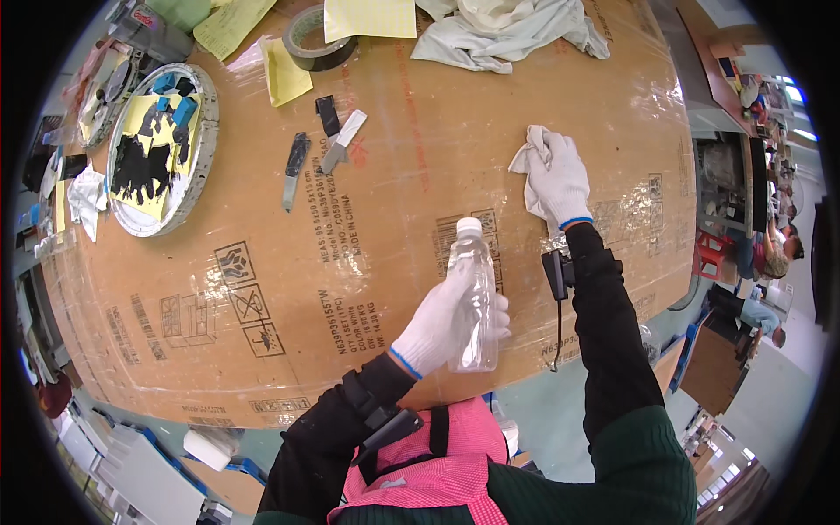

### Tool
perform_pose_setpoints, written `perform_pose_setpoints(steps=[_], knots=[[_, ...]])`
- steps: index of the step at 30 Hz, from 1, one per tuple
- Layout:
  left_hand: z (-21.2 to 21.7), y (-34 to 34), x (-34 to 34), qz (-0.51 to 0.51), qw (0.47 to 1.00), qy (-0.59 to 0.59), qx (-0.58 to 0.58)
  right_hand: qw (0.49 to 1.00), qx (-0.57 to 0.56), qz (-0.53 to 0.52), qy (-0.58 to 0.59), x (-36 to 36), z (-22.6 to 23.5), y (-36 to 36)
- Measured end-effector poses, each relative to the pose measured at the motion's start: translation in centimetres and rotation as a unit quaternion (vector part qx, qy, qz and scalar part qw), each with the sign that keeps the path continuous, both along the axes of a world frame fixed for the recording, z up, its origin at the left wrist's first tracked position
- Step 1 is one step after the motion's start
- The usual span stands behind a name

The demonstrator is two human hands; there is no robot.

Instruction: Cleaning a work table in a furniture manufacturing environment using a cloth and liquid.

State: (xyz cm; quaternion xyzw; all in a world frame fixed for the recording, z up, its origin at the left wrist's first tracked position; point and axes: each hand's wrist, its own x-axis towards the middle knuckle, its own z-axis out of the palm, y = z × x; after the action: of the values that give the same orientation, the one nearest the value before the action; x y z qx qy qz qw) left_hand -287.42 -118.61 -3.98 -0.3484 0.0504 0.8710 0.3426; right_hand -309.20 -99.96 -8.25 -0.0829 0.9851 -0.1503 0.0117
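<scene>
Wrapped around a clear plastic bottle [477,341] with a white cap is my left hand [435,325], in a white knit glove with a blue cuff. The bottle is upright in the picture, near the front edge of the cardboard-covered table [394,227]. Farther right, my gloved right hand [561,182] presses a crumpled white cloth [532,164] onto the film-wrapped cardboard. Left of that hand lie two putty knives, one with a dark handle [298,156] and one with a white handle [352,129], beside a small black block [327,115].
A round white lid [210,114] at left holds yellow paper smeared black and blue pieces. Tape [297,54], yellow sheets [372,17] and a white rag [516,35] lie along the far edge. Other people [770,249] and a red stool [713,254] are off to the right.
</scene>
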Motion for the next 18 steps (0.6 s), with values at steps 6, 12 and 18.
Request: perform_pose_setpoints(steps=[6, 12, 18], knots=[[0.1, 0.2, 0.3, -0.058, 0.998, 0.000, -0.016, 1.000, -0.007, 0.000, -0.007, -0.1, -1.0, 0.0], [0.2, -0.1, 3.2, -0.084, 0.995, 0.026, -0.052, 0.997, -0.033, 0.044, -0.061, -2.1, 1.1, 0.7], [-0.1, -0.6, 4.1, -0.088, 0.993, 0.045, -0.058, 0.993, -0.060, 0.039, -0.090, -4.9, 3.6, -4.0]])
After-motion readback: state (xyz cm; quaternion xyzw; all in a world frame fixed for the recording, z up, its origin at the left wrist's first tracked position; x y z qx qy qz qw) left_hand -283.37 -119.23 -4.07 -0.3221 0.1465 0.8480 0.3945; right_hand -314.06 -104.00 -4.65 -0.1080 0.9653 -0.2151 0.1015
